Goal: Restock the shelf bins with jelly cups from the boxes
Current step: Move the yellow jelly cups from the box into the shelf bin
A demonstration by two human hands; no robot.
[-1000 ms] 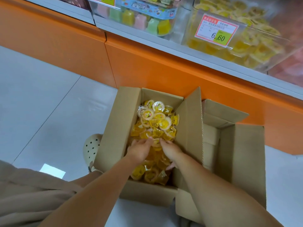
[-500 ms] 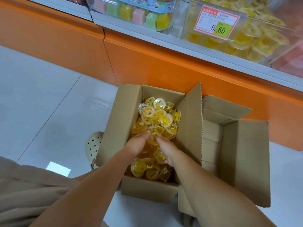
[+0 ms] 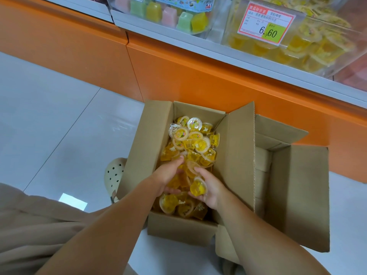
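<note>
Turned inward since before, left hand (image 3: 168,178) and right hand (image 3: 211,189) clasp jelly cups (image 3: 198,187) between curled fingers; heap sits inside the box (image 3: 156,135).

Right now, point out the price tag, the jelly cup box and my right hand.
price tag (image 3: 266,22): head view, its centre.
jelly cup box (image 3: 151,139): head view, left flap.
right hand (image 3: 214,190): head view, hand's middle.

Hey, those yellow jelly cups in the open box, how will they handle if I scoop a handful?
Probably slippery: the jelly cups look like glossy plastic and lie loose at all angles. Likely light, since the left hand and right hand cup a pile between them. Being small and separate, some may spill out.
</note>
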